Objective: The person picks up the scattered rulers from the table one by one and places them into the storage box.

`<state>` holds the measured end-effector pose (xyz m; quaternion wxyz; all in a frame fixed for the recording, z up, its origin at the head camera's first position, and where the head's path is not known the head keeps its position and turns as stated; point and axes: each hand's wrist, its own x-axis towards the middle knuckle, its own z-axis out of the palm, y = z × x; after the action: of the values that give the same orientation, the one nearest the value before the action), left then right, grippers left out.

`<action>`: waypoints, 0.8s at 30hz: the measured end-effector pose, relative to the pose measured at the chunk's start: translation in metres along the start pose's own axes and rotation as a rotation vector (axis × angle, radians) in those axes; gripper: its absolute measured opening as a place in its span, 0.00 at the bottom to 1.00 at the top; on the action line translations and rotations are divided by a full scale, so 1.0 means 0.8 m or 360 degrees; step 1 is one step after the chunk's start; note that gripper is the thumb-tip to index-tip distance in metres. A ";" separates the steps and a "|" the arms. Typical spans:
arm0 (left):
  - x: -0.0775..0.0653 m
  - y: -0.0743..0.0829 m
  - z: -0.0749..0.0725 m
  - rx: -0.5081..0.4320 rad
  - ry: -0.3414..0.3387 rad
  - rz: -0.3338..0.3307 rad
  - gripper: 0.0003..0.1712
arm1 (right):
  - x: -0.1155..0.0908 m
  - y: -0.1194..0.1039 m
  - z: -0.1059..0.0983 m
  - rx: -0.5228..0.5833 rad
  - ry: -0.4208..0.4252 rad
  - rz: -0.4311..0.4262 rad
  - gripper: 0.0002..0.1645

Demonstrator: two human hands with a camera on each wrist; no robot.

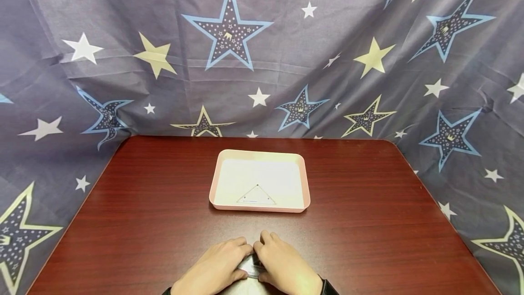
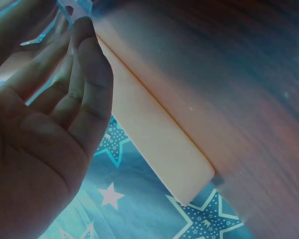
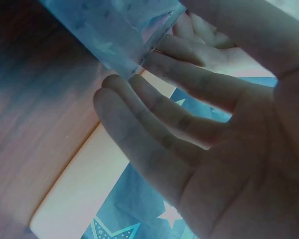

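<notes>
In the head view both hands meet near the table's front edge. Between them is a clear, shiny plastic packet (image 1: 250, 267), which shows as a creased see-through sheet in the right wrist view, with a straight strip along one edge. My left hand (image 1: 219, 263) pinches its left side between thumb and fingers. The right hand (image 1: 288, 263) grips the other side, fingers curled over the top. What lies inside the packet cannot be made out. Beyond the hands, a transparent triangular set square (image 1: 257, 196) lies in a pink-rimmed tray (image 1: 262, 209), near its front side.
The tray stands mid-table, a short way past the fingertips. The dark red wooden table (image 1: 155, 222) reaches back to a grey star-print cloth (image 1: 278, 81), which hangs behind it and along both sides.
</notes>
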<state>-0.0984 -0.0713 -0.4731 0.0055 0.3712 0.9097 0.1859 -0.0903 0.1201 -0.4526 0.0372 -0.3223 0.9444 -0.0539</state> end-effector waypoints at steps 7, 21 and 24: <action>0.000 -0.001 -0.006 -0.0065 0.0030 -0.0034 0.17 | 0.004 -0.002 -0.007 0.0047 -0.0008 0.0043 0.24; 0.006 0.000 -0.018 0.0046 0.0159 -0.0032 0.18 | 0.009 -0.003 -0.021 0.0040 0.0147 0.0079 0.24; 0.011 0.003 -0.019 0.0124 0.0192 -0.0018 0.19 | 0.010 -0.001 -0.024 0.0027 0.0196 0.0093 0.22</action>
<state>-0.1056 -0.0690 -0.4569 -0.0628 0.3540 0.9171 0.1725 -0.0983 0.1158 -0.4340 -0.0168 -0.2905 0.9534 -0.0804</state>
